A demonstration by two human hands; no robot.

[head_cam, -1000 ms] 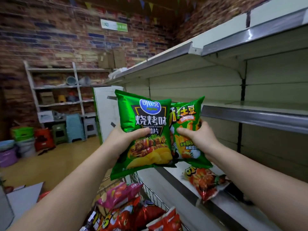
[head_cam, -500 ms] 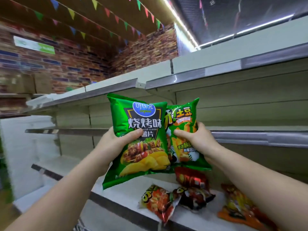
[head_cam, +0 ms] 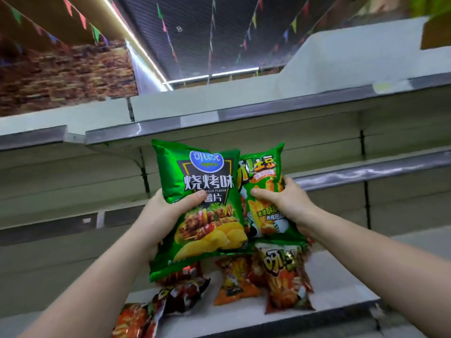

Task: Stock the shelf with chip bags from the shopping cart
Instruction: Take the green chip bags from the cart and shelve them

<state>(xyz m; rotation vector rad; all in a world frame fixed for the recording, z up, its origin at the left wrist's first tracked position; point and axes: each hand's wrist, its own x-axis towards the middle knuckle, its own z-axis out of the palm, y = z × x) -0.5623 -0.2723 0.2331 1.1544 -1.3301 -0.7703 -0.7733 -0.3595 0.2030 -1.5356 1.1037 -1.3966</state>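
My left hand [head_cam: 168,211] grips a large green barbecue-flavour chip bag [head_cam: 202,201] by its left edge, thumb across the front. My right hand [head_cam: 288,203] holds a smaller green potato-stick bag [head_cam: 263,186] by its right side; that bag is partly hidden behind the big one. Both bags hang upright in front of the cream shelving, above a shelf board [head_cam: 341,284]. On that board lie several red and orange snack bags [head_cam: 285,276]. The shopping cart is out of view.
Metal-edged shelf boards run across at the top [head_cam: 268,111] and at mid height on the right [head_cam: 366,172]. The shelf back panels are bare. A brick wall [head_cam: 66,76] and a ceiling hung with coloured pennants show above.
The view has swung right and upward, so the cart and the floor have left the picture. Both hands kept their bags and now hold them higher, facing the shelves.
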